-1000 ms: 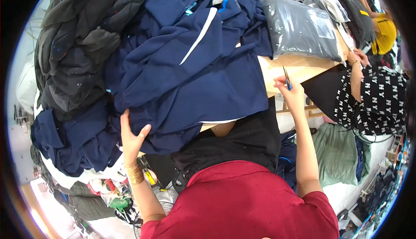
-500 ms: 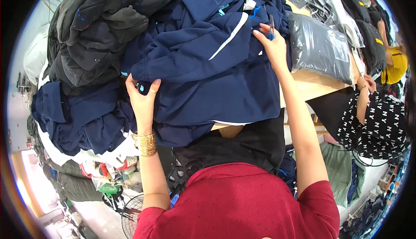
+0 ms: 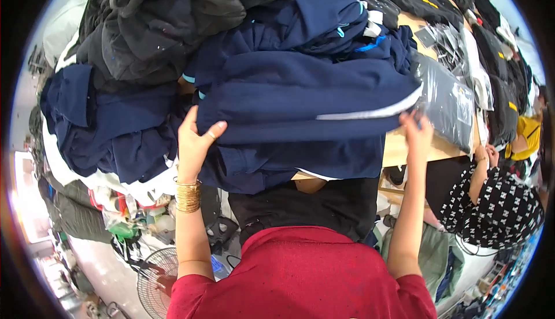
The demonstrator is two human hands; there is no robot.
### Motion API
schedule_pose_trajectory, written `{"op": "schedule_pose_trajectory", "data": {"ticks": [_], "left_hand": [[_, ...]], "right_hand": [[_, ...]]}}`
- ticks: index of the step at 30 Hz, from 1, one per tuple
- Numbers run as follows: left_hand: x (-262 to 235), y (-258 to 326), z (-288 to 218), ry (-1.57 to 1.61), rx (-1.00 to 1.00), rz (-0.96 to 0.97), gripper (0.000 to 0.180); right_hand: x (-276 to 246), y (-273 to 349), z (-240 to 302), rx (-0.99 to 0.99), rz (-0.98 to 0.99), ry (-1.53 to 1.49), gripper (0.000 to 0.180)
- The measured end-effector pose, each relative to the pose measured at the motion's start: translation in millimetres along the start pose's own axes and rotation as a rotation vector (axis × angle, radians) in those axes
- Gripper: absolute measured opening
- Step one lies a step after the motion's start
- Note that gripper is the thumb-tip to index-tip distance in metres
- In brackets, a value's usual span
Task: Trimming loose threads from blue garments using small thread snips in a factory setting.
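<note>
A navy garment point(image 3: 300, 88) with a white stripe lies across the pile in front of me, one sleeve or leg stretched out sideways. My left hand point(image 3: 198, 143) grips its left end, thumb on top of the cloth and the other fingers partly hidden behind it. At the far end of the white stripe, my right hand point(image 3: 417, 134) pinches the garment's edge; its fingers are somewhat smeared by motion. Whether thread snips are still in that hand cannot be made out. More navy cloth point(image 3: 341, 154) lies beneath, at the table's near edge.
Dark grey garments point(image 3: 156, 30) are heaped at the far left, above another navy pile point(image 3: 110, 128). A bagged grey garment point(image 3: 448, 105) sits on the wooden table point(image 3: 399, 148) at right, near grey tags point(image 3: 445, 41). Another person's hand point(image 3: 490, 154) is farther right. A fan point(image 3: 156, 281) stands lower left.
My right hand has come down and right from the top of the pile to the garment's edge. The striped part is now pulled straight and flatter. The blue-handled snips no longer show clearly.
</note>
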State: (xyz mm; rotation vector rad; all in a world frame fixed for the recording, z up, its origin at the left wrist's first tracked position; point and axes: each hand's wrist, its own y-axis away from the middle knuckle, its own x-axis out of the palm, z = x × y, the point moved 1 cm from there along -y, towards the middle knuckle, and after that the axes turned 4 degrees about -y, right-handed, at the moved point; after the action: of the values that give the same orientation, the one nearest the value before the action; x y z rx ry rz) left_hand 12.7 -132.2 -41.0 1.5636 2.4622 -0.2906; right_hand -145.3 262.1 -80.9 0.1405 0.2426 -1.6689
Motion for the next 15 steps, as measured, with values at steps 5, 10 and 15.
{"op": "schedule_pose_trajectory", "data": {"ticks": [5, 10, 15], "left_hand": [[-3, 14, 19, -0.139, -0.108, 0.021, 0.053], [27, 22, -38, -0.563, 0.357, -0.355, 0.034], [95, -10, -41, -0.489, 0.523, 0.246, 0.005]], "right_hand": [[-17, 58, -51, 0.048, 0.183, 0.376, 0.020], [-7, 64, -16, 0.076, 0.127, 0.312, 0.009], [102, 75, 35, -0.257, 0.495, 0.052, 0.047]]}}
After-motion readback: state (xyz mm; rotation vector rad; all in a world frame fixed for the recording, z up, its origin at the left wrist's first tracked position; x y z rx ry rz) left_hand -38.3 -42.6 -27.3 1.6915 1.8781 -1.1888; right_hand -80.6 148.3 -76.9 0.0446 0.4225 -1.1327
